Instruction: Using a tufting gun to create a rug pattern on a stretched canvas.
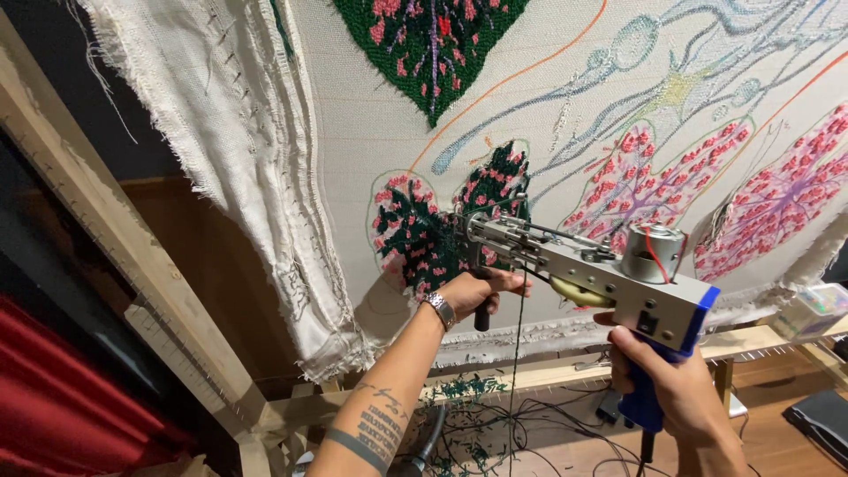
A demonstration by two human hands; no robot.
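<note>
Between both hands (pixel 565 340), tufting gun (pixel 590 269).

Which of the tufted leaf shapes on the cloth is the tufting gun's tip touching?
The small dark green leaf with pink spots, lower left; the grey tufting gun meets it. Others lie away.

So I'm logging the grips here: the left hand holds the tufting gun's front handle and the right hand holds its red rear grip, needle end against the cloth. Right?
Not quite: the rear grip in the right hand is blue, not red, as the head view shows. The left hand does hold the front handle of the tufting gun, needle end against the cloth.
</note>
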